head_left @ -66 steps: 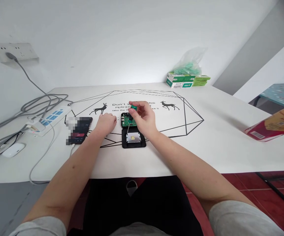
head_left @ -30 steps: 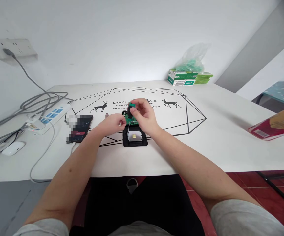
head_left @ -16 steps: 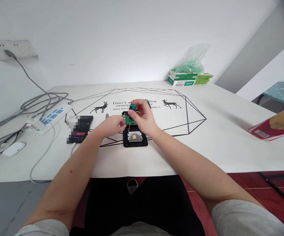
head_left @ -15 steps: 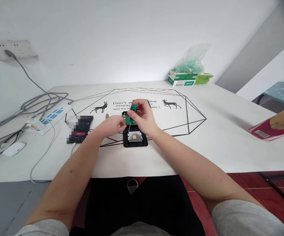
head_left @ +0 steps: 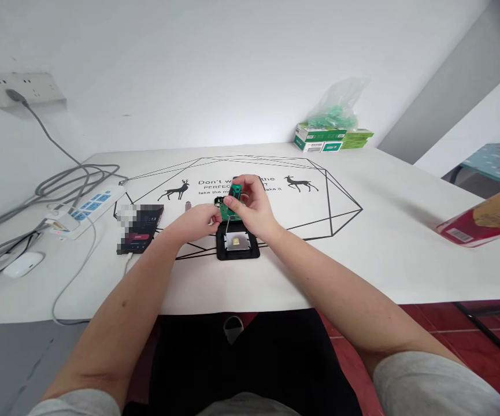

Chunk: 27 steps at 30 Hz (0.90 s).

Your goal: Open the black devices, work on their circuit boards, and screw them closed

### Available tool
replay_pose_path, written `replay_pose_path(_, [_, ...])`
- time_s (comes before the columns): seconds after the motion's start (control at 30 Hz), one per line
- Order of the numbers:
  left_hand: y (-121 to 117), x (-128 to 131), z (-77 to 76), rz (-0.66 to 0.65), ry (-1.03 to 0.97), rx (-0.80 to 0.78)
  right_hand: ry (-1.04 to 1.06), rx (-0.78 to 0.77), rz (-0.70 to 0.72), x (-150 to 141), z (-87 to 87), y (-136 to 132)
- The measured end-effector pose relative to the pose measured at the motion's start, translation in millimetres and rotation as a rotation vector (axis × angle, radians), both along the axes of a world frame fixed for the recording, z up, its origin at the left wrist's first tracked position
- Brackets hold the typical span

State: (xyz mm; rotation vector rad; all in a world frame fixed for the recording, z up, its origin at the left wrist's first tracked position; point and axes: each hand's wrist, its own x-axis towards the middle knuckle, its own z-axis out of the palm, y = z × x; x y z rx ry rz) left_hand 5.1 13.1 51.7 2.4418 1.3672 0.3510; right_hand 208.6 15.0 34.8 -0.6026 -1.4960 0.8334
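Note:
My right hand (head_left: 256,208) is closed around the green-and-black handle of a screwdriver (head_left: 235,190). Its thin metal shaft slants down and left to the lower edge of a green circuit board (head_left: 225,213). At the board's left side, my left hand (head_left: 202,222) has its fingers pinched on the edge. Directly in front of the board lies an open black housing (head_left: 256,252), flat on the table, with a silver metal plate (head_left: 245,241) and a small yellowish square on it. My right hand covers part of the board.
To the left are a phone (head_left: 145,222) on a cable, a power strip (head_left: 96,208), coiled grey cables and a white earbud case (head_left: 23,264). Green-and-white boxes (head_left: 319,136) under a plastic bag stand at the back. A red-and-yellow package (head_left: 479,222) lies at right.
The view has shifted very slightly. Both hands, the screwdriver and the board keep the same positions relative to one another.

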Motion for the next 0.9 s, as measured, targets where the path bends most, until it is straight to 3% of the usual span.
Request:
replay_pose_path(0.13, [1,-1,-0.7,-0.025,0.022,0.007,0.015,-0.047,0.189,2,3.0,-3])
replay_pose_path(0.33, [-1,0,3.7,0.015,0.088,0.019,-0.042,0.021,0.014,-3,-3.1,-1])
replay_pose_path(0.5, [-2,0,5.4,0.002,0.089,-0.025,-0.12,0.025,0.032,1,-2.5,-1])
replay_pose_path(0.73, [-5,5,3.6,-0.03,-0.047,0.036,0.031,0.099,-0.101,16,6.7,7])
replay_pose_path(0.9, [-6,8,4.2,-0.064,-0.12,0.066,0.046,0.1,-0.081,16,8.6,5])
